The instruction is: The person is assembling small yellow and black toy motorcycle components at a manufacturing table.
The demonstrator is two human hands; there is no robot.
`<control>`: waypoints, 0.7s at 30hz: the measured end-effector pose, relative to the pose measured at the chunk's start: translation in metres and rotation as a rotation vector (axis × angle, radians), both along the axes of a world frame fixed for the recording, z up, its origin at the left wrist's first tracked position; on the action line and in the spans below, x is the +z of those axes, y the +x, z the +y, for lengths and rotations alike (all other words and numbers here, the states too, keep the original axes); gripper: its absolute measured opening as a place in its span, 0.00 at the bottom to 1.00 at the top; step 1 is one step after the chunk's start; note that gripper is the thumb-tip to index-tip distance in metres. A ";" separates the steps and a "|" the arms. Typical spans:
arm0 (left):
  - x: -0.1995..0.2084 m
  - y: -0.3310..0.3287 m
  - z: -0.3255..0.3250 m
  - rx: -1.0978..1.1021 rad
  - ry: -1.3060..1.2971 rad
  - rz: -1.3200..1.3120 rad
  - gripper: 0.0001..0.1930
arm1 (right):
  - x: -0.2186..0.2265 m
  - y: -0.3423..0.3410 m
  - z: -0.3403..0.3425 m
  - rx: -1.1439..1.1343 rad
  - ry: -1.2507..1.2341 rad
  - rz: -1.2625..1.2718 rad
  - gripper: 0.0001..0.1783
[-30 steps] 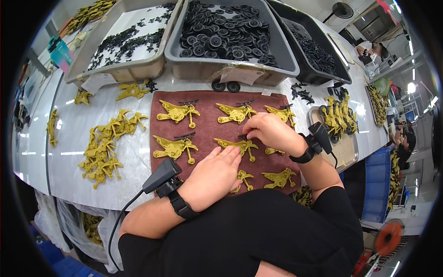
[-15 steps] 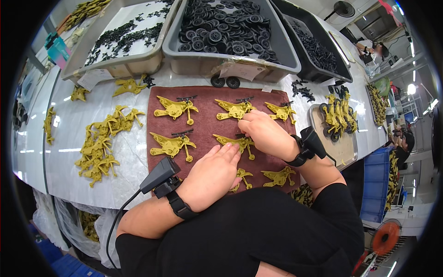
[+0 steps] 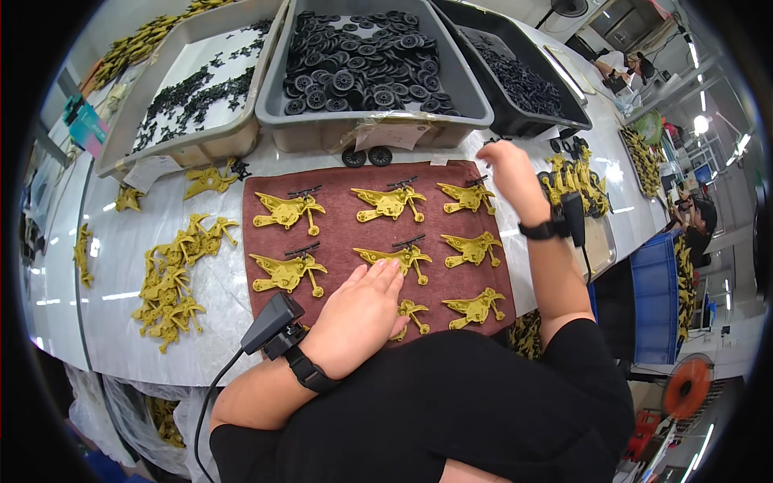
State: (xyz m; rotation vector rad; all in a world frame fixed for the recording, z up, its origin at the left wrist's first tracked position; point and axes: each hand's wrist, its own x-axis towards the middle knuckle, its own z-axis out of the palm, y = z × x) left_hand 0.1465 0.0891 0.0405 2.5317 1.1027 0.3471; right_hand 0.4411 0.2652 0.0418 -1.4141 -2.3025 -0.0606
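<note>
Yellow plastic toy motorcycle halves lie in rows on a maroon cloth (image 3: 338, 181). My left hand (image 3: 362, 310) is laid flat, fingers stretched, its fingertips on the middle half (image 3: 407, 256). A black handlebar-like bar (image 3: 409, 241) sits at that half's top. Similar bars are on the top-row halves (image 3: 390, 203) and the middle-row left half (image 3: 287, 272); none shows on the middle-row right half (image 3: 472, 249). My right hand (image 3: 515, 181) is beyond the cloth's upper right corner, over small black parts it mostly covers. Its fingers are loosely bent and apart, with nothing visible in them.
Behind the cloth stand a grey bin of black wheels (image 3: 374, 125), a bin of small black parts (image 3: 189, 145) and a black bin (image 3: 531, 121). Loose yellow halves (image 3: 169, 282) are piled left. A tray (image 3: 597, 241) with assembled pieces is right. Two wheels (image 3: 366, 157) lie behind the cloth.
My right hand has left the middle half and moved up and right to the small black parts. My left hand stays on the half. The whole view has shifted slightly.
</note>
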 end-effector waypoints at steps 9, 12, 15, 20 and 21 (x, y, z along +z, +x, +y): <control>-0.002 0.000 0.000 0.005 -0.001 0.006 0.28 | -0.036 0.030 0.024 -0.227 -0.158 -0.062 0.12; 0.003 0.000 0.001 -0.004 0.013 0.029 0.28 | -0.041 0.035 0.019 -0.244 -0.121 -0.101 0.11; 0.010 0.003 0.002 -0.024 0.028 0.054 0.29 | -0.034 0.040 0.012 -0.295 -0.252 -0.010 0.11; 0.024 0.024 0.008 -0.087 0.103 0.042 0.29 | -0.033 0.038 0.012 -0.291 -0.114 -0.002 0.14; 0.023 0.032 0.010 -0.127 0.108 0.033 0.29 | -0.035 0.037 0.014 -0.285 -0.092 -0.018 0.13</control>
